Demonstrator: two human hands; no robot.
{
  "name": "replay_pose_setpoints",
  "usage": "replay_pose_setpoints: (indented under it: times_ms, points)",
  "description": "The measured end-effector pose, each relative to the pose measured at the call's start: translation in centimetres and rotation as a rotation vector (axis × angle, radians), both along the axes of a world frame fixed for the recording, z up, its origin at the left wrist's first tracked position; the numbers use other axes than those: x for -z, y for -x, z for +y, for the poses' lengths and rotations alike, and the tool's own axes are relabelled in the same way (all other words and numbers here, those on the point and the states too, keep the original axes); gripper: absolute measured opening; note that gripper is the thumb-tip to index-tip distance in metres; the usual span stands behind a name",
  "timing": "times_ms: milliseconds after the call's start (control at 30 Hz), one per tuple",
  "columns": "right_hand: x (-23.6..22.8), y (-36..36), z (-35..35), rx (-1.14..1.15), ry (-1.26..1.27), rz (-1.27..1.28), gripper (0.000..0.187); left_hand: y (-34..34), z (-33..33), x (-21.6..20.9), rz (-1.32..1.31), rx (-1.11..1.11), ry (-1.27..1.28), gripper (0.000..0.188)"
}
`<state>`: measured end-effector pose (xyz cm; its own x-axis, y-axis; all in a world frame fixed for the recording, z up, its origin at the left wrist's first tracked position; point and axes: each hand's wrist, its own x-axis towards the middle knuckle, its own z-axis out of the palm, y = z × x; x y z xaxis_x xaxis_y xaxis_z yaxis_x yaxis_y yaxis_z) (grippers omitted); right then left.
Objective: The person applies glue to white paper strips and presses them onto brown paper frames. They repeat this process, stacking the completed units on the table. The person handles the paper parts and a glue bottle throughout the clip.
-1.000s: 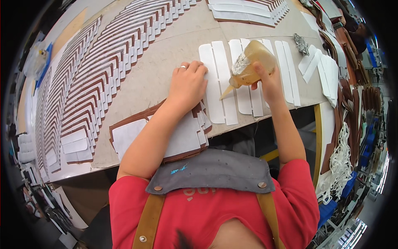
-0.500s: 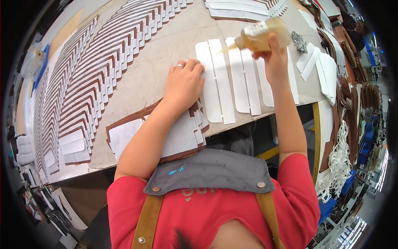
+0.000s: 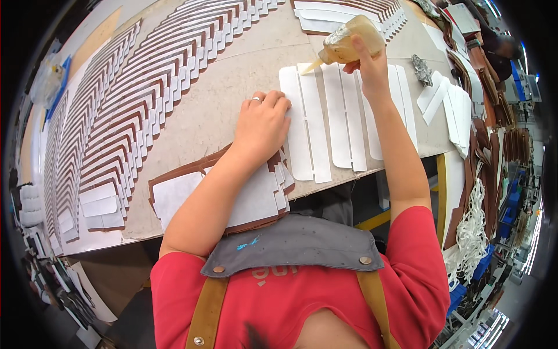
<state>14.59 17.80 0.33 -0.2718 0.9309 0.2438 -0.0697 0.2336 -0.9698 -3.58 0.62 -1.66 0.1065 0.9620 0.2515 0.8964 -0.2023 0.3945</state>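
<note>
Glue bottle (image 3: 351,41), clamped in right hand (image 3: 366,67), lies sideways, nozzle leftward; left hand (image 3: 263,125) flat on white strips (image 3: 314,122).

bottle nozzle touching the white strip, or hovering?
Cannot tell. In the head view, the squeeze bottle's nozzle tip overlaps the white strip's top edge, but any gap is unreadable from above.

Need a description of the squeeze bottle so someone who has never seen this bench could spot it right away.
Start at the grey worktable and find the row of white strips laid side by side at its near edge. Above their far ends, the right hand holds the bottle: translucent, amber-filled, tipped sideways with its pointed nozzle at a strip. It is the only rounded, see-through thing among flat cut pieces.
</note>
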Motion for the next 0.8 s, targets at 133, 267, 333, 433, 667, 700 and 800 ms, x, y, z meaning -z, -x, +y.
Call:
replay_pose_setpoints:
  times_ms: [133,267,333,433,667,700,800]
  points:
    - [-0.2,-1.2,-1.9,-0.025,0.087,-0.032,0.05,-0.1,0.1,-0.1,0.012,-0.002,0.005,0.021]
    - [-0.2,-2.5,-4.8,-0.024,0.157,-0.071,0.049,0.0,0.0,0.0,0.022,-0.007,0.009,0.021]
    - [-0.1,-3.3,-6.4,-0.042,0.188,-0.089,0.049,0.0,0.1,0.0,0.018,-0.008,0.001,0.021]
    - [-0.4,-4.3,-9.0,-0.129,0.258,-0.039,0.052,0.0,0.1,0.1,0.009,-0.004,-0.008,0.02]
    - [-2.2,-5.9,-12.6,-0.363,-0.048,-0.091,0.066,0.1,0.2,0.2,0.009,0.008,-0.036,0.019]
    - [-2.5,-5.8,-12.8,-0.385,-0.16,-0.105,0.07,0.1,0.2,0.2,0.004,0.012,-0.03,0.019]
    - [-3.2,-6.3,-13.1,-0.45,-0.268,-0.225,0.08,0.1,0.2,0.1,-0.004,0.02,-0.019,0.018]
